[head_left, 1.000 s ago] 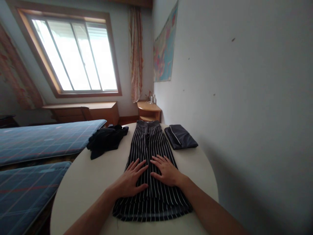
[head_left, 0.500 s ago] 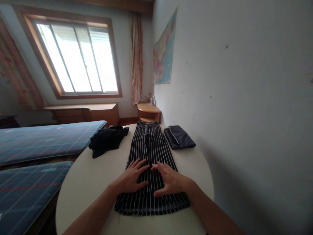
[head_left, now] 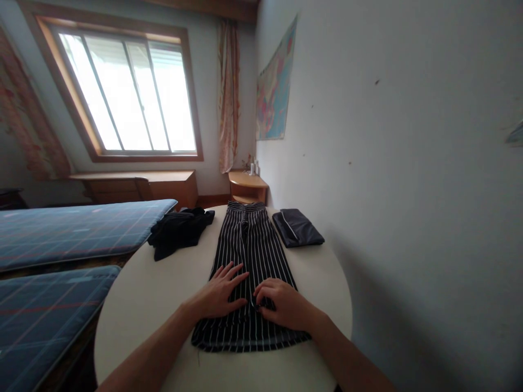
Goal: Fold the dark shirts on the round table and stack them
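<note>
A pair of black trousers with white pinstripes (head_left: 261,245) lies lengthwise on the round white table (head_left: 134,321), waistband at the far edge and leg hems toward me. On the left leg rests my left hand (head_left: 220,291), flat with its fingers spread. My right hand (head_left: 281,302) is on the right leg near the middle gap, fingers curled and thumb drawn in, pinching a bit of the trouser cloth. The fabric bunches slightly under its fingertips.
Crumpled black clothing (head_left: 180,231) sits at the table's far left. A folded dark garment (head_left: 297,227) lies at the far right. Beds with blue checked mattresses (head_left: 81,231) stand left of the table, and a white wall (head_left: 408,218) rises on the right.
My right hand has gone from spread fingers to curled ones, gathering cloth on the right leg. My left hand stays flat in nearly the same place.
</note>
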Demonstrator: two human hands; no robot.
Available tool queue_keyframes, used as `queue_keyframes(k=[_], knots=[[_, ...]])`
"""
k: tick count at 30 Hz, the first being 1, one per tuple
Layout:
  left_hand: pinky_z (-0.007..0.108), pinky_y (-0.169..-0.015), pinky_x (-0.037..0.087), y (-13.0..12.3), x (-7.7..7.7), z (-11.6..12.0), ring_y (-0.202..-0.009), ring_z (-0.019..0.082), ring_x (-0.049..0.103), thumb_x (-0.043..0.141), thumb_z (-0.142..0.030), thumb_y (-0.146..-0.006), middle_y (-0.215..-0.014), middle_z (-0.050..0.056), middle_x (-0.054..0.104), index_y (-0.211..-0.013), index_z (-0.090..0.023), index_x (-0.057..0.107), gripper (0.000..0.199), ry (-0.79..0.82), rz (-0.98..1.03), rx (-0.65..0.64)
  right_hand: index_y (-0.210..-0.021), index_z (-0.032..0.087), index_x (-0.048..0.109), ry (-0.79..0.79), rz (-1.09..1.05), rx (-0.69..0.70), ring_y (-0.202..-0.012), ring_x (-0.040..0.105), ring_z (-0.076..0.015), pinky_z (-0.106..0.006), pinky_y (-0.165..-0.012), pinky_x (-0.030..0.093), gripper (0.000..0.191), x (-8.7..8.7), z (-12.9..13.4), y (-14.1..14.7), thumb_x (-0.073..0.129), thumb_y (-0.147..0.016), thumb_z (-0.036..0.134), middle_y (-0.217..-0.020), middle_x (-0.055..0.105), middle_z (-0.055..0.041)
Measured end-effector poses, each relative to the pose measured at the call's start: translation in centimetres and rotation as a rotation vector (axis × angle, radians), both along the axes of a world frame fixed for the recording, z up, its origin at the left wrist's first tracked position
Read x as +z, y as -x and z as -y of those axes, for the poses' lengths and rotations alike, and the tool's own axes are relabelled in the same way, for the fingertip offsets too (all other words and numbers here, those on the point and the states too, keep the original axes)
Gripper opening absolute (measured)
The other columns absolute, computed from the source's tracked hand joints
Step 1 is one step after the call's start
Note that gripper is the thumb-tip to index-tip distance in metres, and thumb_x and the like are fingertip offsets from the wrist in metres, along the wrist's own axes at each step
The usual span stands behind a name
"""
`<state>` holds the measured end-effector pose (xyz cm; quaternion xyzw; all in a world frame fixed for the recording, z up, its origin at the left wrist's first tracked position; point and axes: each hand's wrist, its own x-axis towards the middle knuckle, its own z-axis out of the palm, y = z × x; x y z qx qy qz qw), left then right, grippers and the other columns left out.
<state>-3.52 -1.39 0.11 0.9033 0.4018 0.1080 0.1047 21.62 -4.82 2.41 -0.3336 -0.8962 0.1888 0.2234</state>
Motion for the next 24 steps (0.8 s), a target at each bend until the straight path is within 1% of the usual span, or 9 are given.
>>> queue_keyframes(k=[4,8,11,13,15,16,18,21,24], knots=[[0.061,-0.116,0.026,0.2,1.5,2.1,-0.148,0.036,0.023,0.064,-0.054,-0.085,-0.161,0.012,0.028,-0.150,-0.027,0.034,0.077,0.079,-0.010,-0.030,-0.093,0.022,0.069,0.043,0.044,-0.003,-0.104,0.061,-0.0196,-0.033,-0.096,0.045,0.012,0.3,1.3,-0.6,0.070,-0.082,0.023,-0.109,0.068,-0.0038],[0.058,-0.116,0.030,1.4,2.8,5.4,-0.146,0.037,0.028,0.076,-0.049,-0.074,-0.159,0.014,0.032,-0.128,-0.023,0.051,0.065,0.149,-0.010,-0.076,-0.113,0.025,0.067,0.101,0.086,0.031,-0.119,0.054,-0.0248,-0.039,-0.106,0.040,0.046,0.9,3.0,-1.6,0.082,-0.071,0.038,-0.125,0.063,-0.0061],[0.054,-0.113,0.036,1.9,3.0,7.4,-0.142,0.035,0.035,0.079,-0.040,-0.072,-0.154,0.010,0.039,-0.121,-0.026,0.054,0.056,0.148,0.008,-0.113,-0.123,0.027,0.064,0.119,0.134,0.020,-0.125,0.051,-0.0272,-0.041,-0.108,0.039,0.056,1.4,3.9,-2.0,0.080,-0.072,0.042,-0.133,0.059,-0.0079],[0.049,-0.107,0.043,1.7,2.8,8.0,-0.134,0.032,0.045,0.072,-0.031,-0.078,-0.147,0.007,0.048,-0.121,-0.028,0.055,0.046,0.107,0.029,-0.099,-0.124,0.026,0.064,0.103,0.166,0.005,-0.122,0.052,-0.0270,-0.041,-0.106,0.041,0.050,1.6,4.1,-1.8,0.075,-0.076,0.038,-0.132,0.059,-0.0084],[0.045,-0.101,0.048,1.3,2.3,8.2,-0.123,0.028,0.053,0.060,-0.019,-0.085,-0.136,0.006,0.055,-0.119,-0.029,0.057,0.035,0.043,0.019,-0.065,-0.126,0.024,0.063,0.075,0.207,-0.013,-0.119,0.054,-0.0264,-0.040,-0.104,0.043,0.046,1.6,4.1,-1.3,0.067,-0.081,0.029,-0.128,0.060,-0.0092],[0.044,-0.098,0.049,1.0,2.1,8.3,-0.119,0.027,0.055,0.054,-0.013,-0.086,-0.131,0.006,0.058,-0.118,-0.028,0.058,0.036,0.011,0.004,-0.051,-0.129,0.022,0.062,0.060,0.233,-0.027,-0.118,0.054,-0.0265,-0.040,-0.104,0.044,0.048,1.6,4.0,-1.1,0.063,-0.081,0.023,-0.128,0.061,-0.0101],[0.043,-0.095,0.050,0.7,1.9,8.2,-0.114,0.026,0.057,0.048,-0.004,-0.080,-0.126,0.006,0.060,-0.121,-0.026,0.056,0.047,-0.034,-0.037,-0.018,-0.136,0.018,0.056,0.031,0.292,-0.066,-0.121,0.053,-0.0278,-0.041,-0.104,0.043,0.059,1.5,3.8,-0.8,0.057,-0.077,0.013,-0.131,0.059,-0.0123],[0.043,-0.093,0.052,1.0,2.0,8.1,-0.112,0.027,0.058,0.047,0.001,-0.072,-0.126,0.007,0.061,-0.128,-0.024,0.052,0.062,-0.055,-0.099,0.037,-0.142,0.016,0.050,-0.013,0.351,-0.147,-0.128,0.049,-0.0303,-0.045,-0.108,0.040,0.075,1.3,3.4,-1.4,0.054,-0.068,0.003,-0.140,0.054,-0.0138],[0.045,-0.094,0.051,2.2,2.4,7.9,-0.112,0.027,0.060,0.046,0.001,-0.073,-0.128,0.007,0.062,-0.123,-0.023,0.056,0.057,-0.070,-0.128,0.080,-0.139,0.018,0.054,-0.041,0.392,-0.217,-0.127,0.051,-0.0294,-0.044,-0.109,0.040,0.079,1.2,2.9,-2.8,0.051,-0.063,-0.003,-0.140,0.056,-0.0122]])
